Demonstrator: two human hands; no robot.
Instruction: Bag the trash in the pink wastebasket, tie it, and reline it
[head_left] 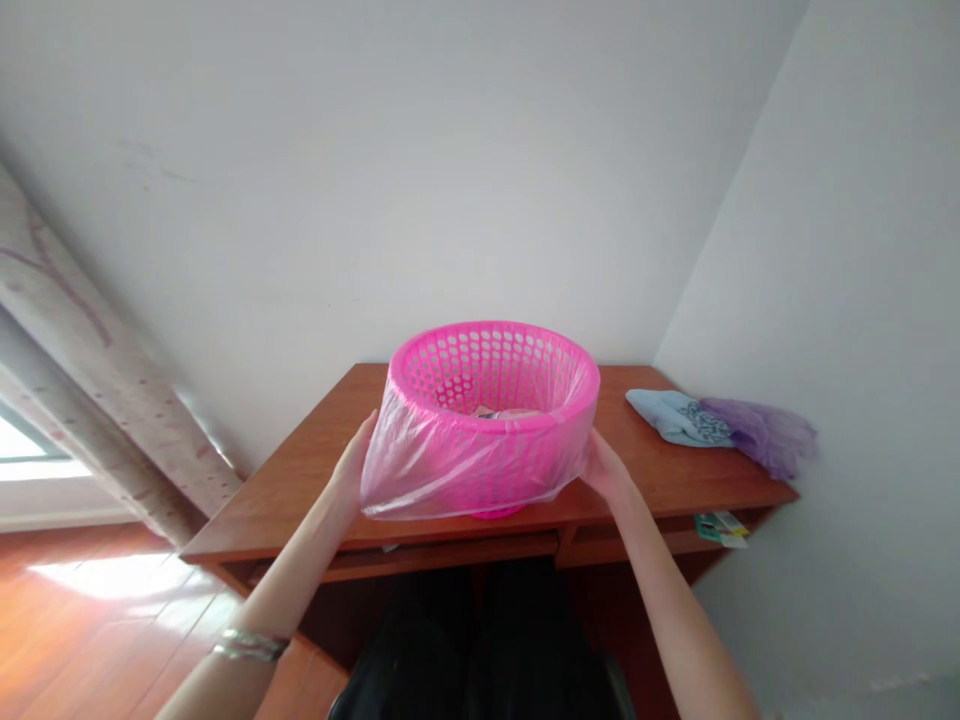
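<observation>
A round pink plastic basket (495,340) with rows of holes is in front of me over the desk. A thin, see-through plastic bag (457,465) is drawn over its rim and hangs loosely down the outside. My left hand (358,458) grips the basket's left side through or beside the bag, its fingers mostly hidden behind it. On the opposite side, my right hand (601,466) holds the basket's lower right, fingertips also out of sight. Something pale and partly dark, too small to name, lies inside. Whether the base touches the desk I cannot tell.
The brown wooden desk (315,440) stands against a white wall. A light-blue folded cloth (667,415) and sheer purple fabric (772,432) lie on its right side. Small packets (721,528) stick out of the shelf below. A patterned curtain (90,370) hangs at left.
</observation>
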